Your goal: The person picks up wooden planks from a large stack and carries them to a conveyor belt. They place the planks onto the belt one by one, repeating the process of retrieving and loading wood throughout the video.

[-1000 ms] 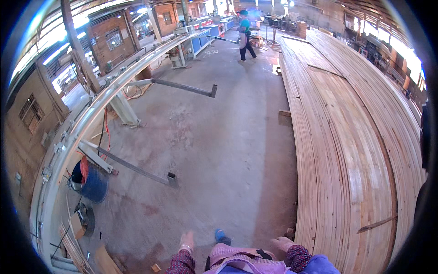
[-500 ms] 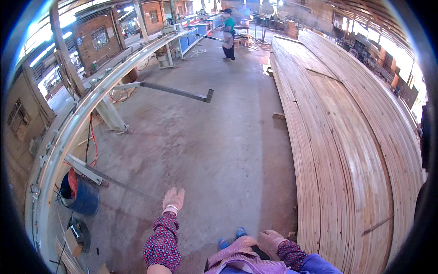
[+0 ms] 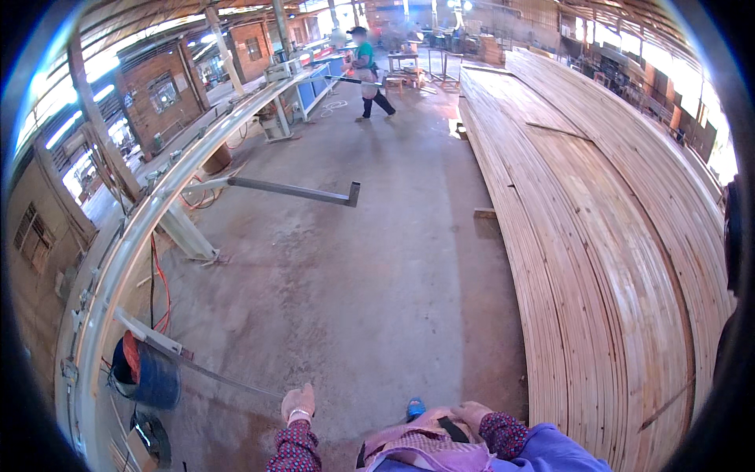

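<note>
My left hand (image 3: 299,403) is low in front of me, a pale band round its wrist, below which a dark patterned sleeve begins. Its fingers look curled at the end of a thin grey metal bar (image 3: 236,383), which juts out from the long rail on the left; the hand covers the bar's tip. Close to my waist, my right hand (image 3: 473,414) lies against a pinkish-purple apron (image 3: 421,444). Its fingers are partly hidden, so their grip is unclear.
Long wooden boards (image 3: 598,259) are stacked on the right. A curved metal rail (image 3: 130,224) runs along the left, with another angled bar (image 3: 295,190) jutting into the walkway. Beneath the rail stands a blue bucket (image 3: 157,381). Farther off, a person in green (image 3: 365,59) walks.
The floor, boards and rail bars have shifted lower in view. My left hand has come nearer my body, still at the bar's end. The far person has changed stride.
</note>
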`<action>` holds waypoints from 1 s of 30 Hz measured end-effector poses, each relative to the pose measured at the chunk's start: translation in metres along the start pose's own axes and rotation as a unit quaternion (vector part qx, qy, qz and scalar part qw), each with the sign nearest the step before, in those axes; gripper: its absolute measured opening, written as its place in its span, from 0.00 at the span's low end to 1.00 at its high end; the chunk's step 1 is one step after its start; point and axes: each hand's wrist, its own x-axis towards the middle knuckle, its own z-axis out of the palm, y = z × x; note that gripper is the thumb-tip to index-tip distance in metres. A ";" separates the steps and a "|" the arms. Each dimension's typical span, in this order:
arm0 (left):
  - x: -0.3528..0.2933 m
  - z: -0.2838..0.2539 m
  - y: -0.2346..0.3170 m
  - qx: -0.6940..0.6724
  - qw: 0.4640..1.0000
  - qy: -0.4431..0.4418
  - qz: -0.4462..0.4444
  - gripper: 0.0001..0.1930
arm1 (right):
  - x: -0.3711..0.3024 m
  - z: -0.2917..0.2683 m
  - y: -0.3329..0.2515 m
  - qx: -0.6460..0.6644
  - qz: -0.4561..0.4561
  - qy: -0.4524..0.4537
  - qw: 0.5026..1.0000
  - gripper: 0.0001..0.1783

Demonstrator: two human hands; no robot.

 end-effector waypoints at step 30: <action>0.005 0.037 -0.007 -0.018 0.987 0.144 -0.076 0.22 | 0.107 -0.033 -0.002 0.216 0.146 -0.086 0.962 0.35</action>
